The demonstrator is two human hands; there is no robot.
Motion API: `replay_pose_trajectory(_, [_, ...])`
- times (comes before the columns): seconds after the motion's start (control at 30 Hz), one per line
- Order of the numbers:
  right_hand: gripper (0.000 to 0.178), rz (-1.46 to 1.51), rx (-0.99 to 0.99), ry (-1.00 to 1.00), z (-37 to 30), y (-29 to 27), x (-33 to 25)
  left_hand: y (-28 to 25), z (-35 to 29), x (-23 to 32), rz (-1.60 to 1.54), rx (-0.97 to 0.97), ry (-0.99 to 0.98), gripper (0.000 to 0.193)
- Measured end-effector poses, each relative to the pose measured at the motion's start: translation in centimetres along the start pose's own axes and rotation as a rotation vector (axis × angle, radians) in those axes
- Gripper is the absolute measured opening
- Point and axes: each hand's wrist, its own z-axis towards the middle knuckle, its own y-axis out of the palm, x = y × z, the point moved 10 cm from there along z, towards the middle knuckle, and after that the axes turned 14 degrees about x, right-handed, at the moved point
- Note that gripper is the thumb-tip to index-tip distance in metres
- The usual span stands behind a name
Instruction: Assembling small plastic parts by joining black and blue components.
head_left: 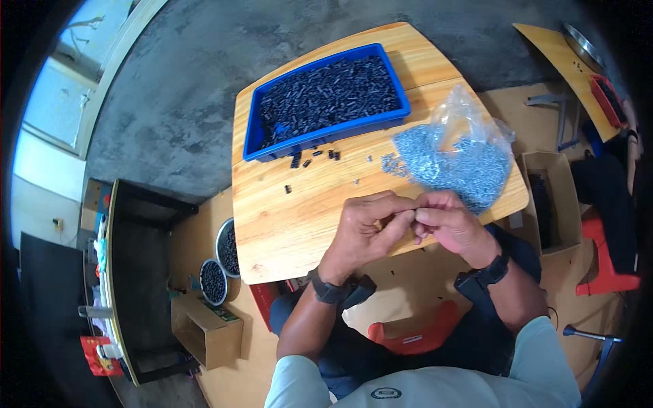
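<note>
My left hand [371,231] and my right hand [450,223] meet fingertip to fingertip above the near edge of a wooden table [299,224]. They pinch something small between them; it is too hidden to make out. A blue tray [262,136] full of small black parts sits at the table's far side. A clear plastic bag [456,153] of small grey metal pieces lies just beyond my right hand, with a few spilled at its left. Several loose black parts [314,158] lie in front of the tray. Both wrists wear black bands.
Two round bowls [221,265] of black parts stand on the floor at the left, beside a cardboard box [207,330] and a dark shelf [136,272]. An open cardboard box [554,200] is on the right, a second table [571,68] far right. A red stool [415,333] is under me.
</note>
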Motion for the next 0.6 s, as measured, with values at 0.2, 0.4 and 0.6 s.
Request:
replay_pose_trajectory(0.2, [0.019,-0.075,-0.002,-0.030,-0.1,0.7,-0.1,-2.4,0.2,-1.0,0.084,-0.088,-0.034,0.012])
replay_pose_trajectory(0.4, [0.018,-0.344,0.016,-0.082,-0.5,1.3,0.3,-13.4,1.3,-3.4,0.627,0.359,-0.142,0.013])
replay_pose_trajectory(0.6, [0.016,-0.443,-0.017,-0.108,-0.7,2.2,0.2,-17.8,1.0,-7.5,0.741,0.485,-0.230,0.013])
